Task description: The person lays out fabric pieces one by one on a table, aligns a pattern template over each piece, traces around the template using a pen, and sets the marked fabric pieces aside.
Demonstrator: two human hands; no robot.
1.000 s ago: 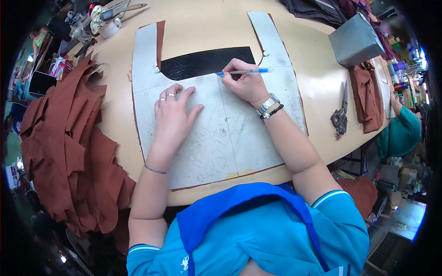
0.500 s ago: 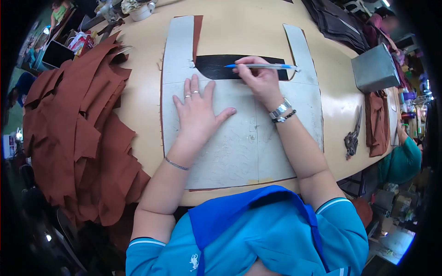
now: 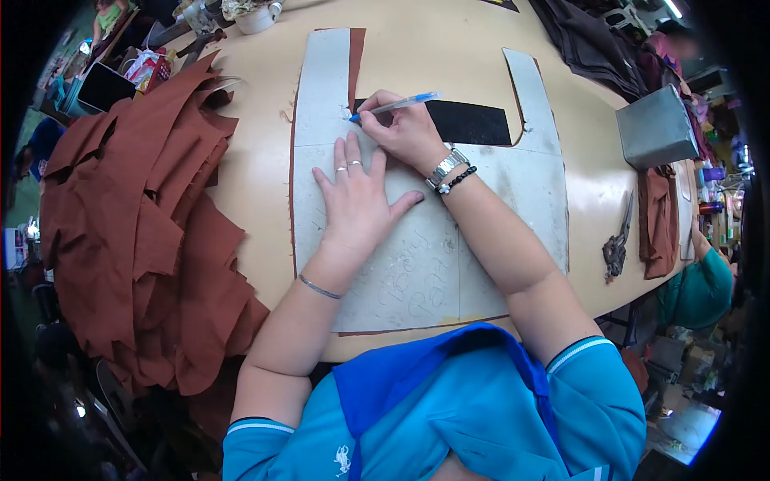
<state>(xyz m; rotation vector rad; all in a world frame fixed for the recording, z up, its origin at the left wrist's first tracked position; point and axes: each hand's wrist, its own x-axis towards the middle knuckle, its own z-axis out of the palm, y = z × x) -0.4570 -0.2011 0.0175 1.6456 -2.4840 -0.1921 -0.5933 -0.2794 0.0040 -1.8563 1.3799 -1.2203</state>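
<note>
A large pale grey pattern piece [image 3: 497, 240] with a curved neckline cutout lies on brown fabric [image 3: 357, 60], which shows along its edges. My left hand [image 3: 357, 192] rests flat on it with fingers spread. In my right hand [image 3: 405, 132] is a blue ballpoint pen [image 3: 413, 102], its tip at the left inner corner of the cutout, near a worn notch. Whether the tip touches is too small to tell. A black piece [image 3: 473, 124] lies in the cutout, partly hidden by my right hand.
Brown fabric pieces [image 3: 152, 232] are heaped at the left table edge. Scissors [image 3: 617, 244] lie on the right, near a grey metal block [image 3: 656, 127] and folded brown fabric [image 3: 660, 224]. Dark fabric [image 3: 585, 48] is stacked at the back right. A person in a green sleeve [image 3: 699, 289] is at the right.
My right hand has moved left with the pen, from the middle of the cutout to its left corner. My left hand stays flat on the pattern piece.
</note>
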